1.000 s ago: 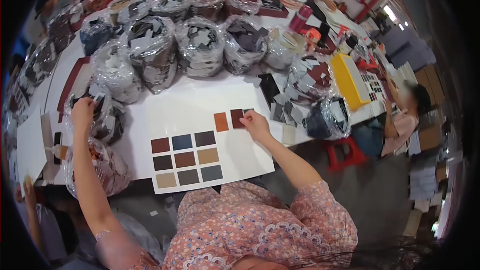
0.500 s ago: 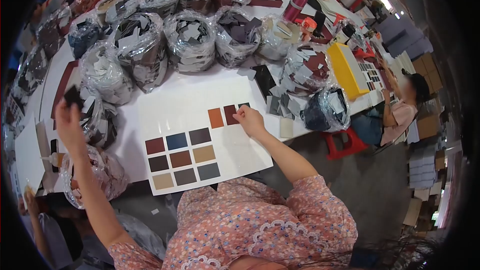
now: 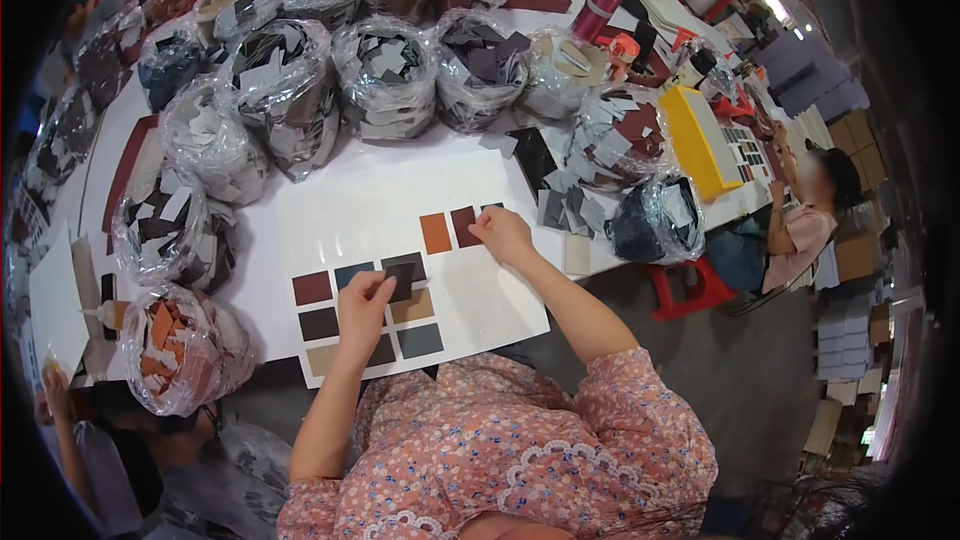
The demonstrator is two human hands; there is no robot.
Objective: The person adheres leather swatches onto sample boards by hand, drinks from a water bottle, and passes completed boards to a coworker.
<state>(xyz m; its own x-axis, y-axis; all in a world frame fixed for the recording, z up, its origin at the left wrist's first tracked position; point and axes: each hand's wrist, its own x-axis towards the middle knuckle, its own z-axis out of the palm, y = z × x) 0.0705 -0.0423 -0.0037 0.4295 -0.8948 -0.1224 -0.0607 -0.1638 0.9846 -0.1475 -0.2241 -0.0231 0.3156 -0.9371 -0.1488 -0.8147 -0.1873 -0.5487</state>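
Note:
In front of me lies a white card (image 3: 350, 210) with rows of coloured sample chips glued or laid on it. My left hand (image 3: 362, 308) is over these rows, pinching a dark chip (image 3: 402, 278) between thumb and fingers. On the card's upper right are an orange chip (image 3: 435, 233) and a dark maroon chip (image 3: 461, 224). My right hand (image 3: 506, 238) is at the maroon chip's right edge, fingers closed together; whether something is in them is hidden. Another dark chip (image 3: 491, 207) shows partly behind that hand. A grey-blue chip (image 3: 419, 340) sits on the bottom row.
Plastic-lined bags of loose chips ring the card, such as a bag of dark chips (image 3: 160, 225) and a bag of orange chips (image 3: 188, 355) at left. A yellow box (image 3: 695, 145) stands at right. Beyond it, another person (image 3: 800, 225) sits at the table.
My left hand has come from the bags at the left to above the card, carrying the dark chip. My right hand has stayed nearly in place.

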